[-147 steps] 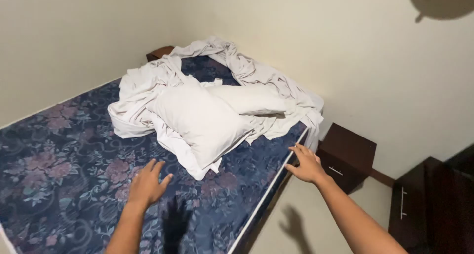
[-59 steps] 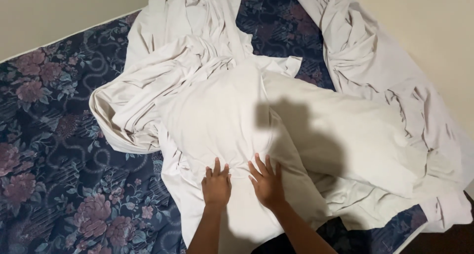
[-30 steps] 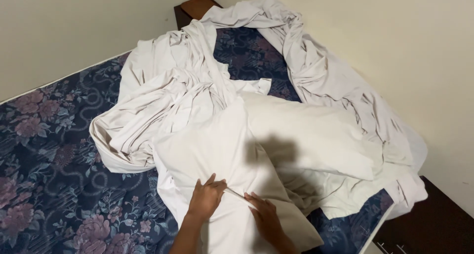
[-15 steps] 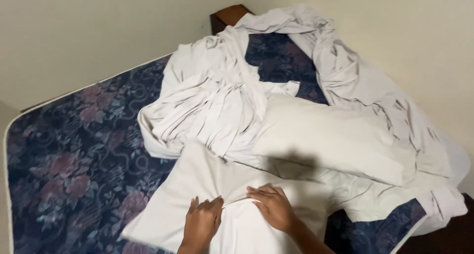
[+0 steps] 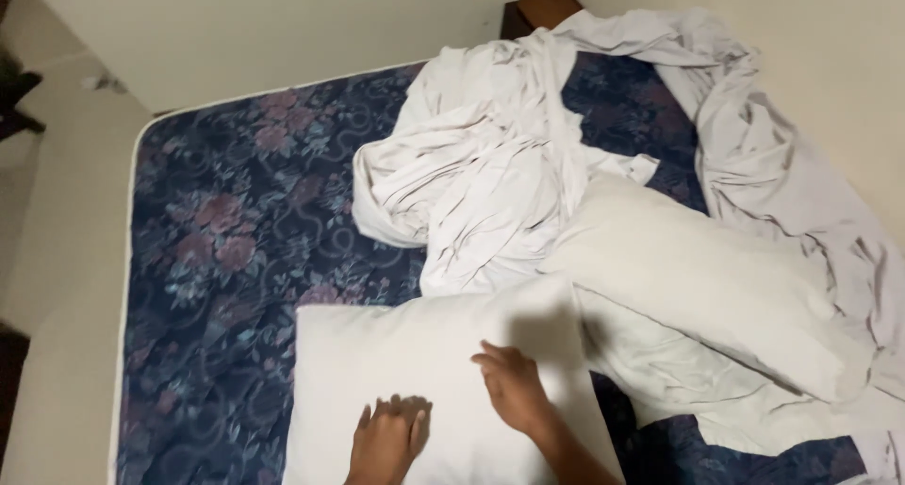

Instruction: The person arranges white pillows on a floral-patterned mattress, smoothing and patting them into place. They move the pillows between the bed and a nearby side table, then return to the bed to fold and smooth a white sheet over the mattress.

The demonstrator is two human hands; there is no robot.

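Floor (image 5: 57, 259) pale along the left edge; bed (image 5: 217, 259) beside it, bare mattress, dark blue floral. I see the near pillow (image 5: 424, 353) lying flat on the mattress at the lower centre. My left hand (image 5: 386, 438) rests palm down on it, grip flat, fingers together, pinching nothing. My right hand (image 5: 514, 386) lies just beside, also flat on the pillow, fingers slightly spread, nothing held. Crumpled white sheet (image 5: 490, 174) heaped above the pillow, touching its upper edge. Second pillow (image 5: 707, 278) to the right, lying partly over the sheet. Brown headboard corner (image 5: 542, 9) at top, against the wall (image 5: 283, 23).
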